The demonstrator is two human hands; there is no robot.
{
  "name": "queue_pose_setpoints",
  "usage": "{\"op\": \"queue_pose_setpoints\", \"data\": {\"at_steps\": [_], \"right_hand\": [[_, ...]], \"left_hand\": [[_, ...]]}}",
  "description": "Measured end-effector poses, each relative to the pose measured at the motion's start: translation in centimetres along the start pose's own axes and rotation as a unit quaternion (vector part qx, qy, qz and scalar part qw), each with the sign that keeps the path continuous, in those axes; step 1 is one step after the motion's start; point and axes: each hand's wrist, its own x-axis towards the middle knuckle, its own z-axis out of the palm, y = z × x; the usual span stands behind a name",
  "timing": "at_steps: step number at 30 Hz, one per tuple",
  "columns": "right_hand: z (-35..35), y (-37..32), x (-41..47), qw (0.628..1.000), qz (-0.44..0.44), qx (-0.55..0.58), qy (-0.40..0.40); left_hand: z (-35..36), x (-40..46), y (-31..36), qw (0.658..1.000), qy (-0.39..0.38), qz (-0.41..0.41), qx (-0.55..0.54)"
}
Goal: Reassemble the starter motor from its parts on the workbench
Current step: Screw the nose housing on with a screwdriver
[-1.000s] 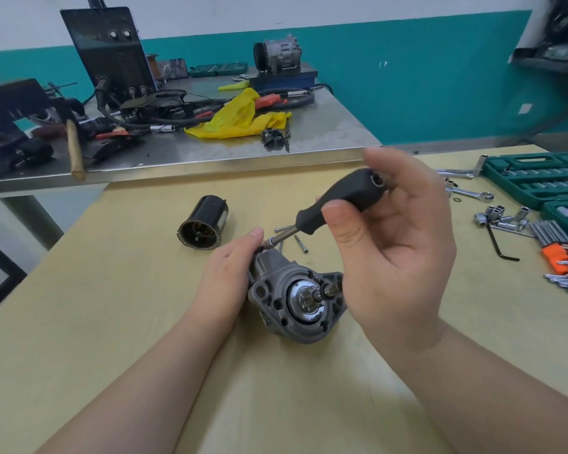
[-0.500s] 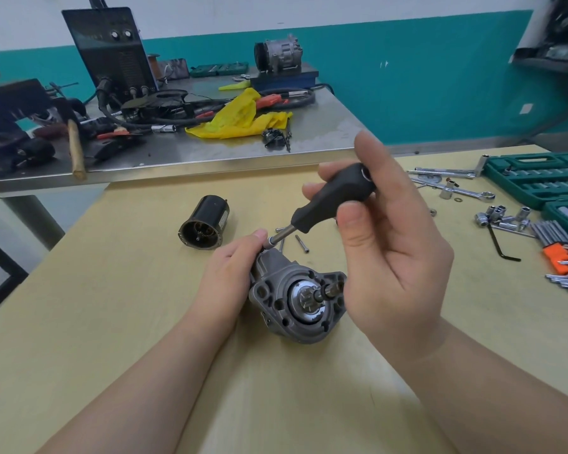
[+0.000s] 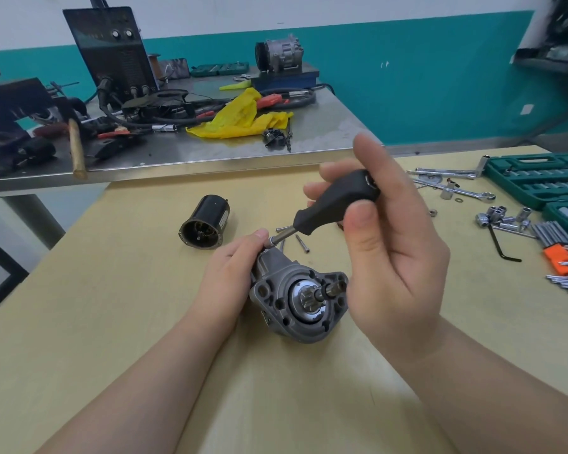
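Black-handled driver [image 3: 328,204], pinched by the right hand [image 3: 387,244], meets the motor housing [image 3: 295,296]; the left hand [image 3: 230,273] grips it (keep the bit square, I'd judge).

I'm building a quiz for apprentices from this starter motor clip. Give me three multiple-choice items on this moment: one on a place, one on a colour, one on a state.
1. Where does the black cylindrical housing lie?
A. on the steel table
B. on the wooden bench, left of the hands
C. in the green socket case

2. What colour is the driver handle?
A. black
B. orange
C. yellow

3. What is the right hand doing?
A. resting flat on the bench
B. holding a wrench
C. gripping the driver handle

Answers:
1. B: it lies on its side on the wood, open end toward the camera.
2. A: the grip is black, its shaft metal.
3. C: its fingers curl round the handle, while the left hand holds the grey motor casing.
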Motion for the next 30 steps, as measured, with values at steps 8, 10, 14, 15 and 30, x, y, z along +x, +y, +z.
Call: {"op": "queue_pose_setpoints", "data": {"at_steps": [8, 10, 14, 15, 30], "right_hand": [[0.2, -0.5, 0.5, 0.999, 0.015, 0.007, 0.028], [0.0, -0.4, 0.7, 0.999, 0.011, -0.019, 0.044], [-0.2, 0.0, 0.7, 0.997, 0.005, -0.049, 0.064], [-0.2, 0.1, 0.5, 0.997, -0.002, -0.048, 0.059], [0.1, 0.3, 0.6, 0.999, 0.005, -0.013, 0.044]], "left_hand": [[0.1, 0.0, 0.0, 1.000, -0.002, 0.000, 0.000], [0.0, 0.0, -0.1, 1.000, -0.004, -0.002, -0.001], [0.0, 0.0, -0.1, 1.000, -0.001, -0.004, -0.009], [0.0, 0.0, -0.1, 1.000, 0.001, -0.005, -0.009], [0.0, -0.1, 0.1, 1.000, -0.002, 0.002, 0.000]]}}
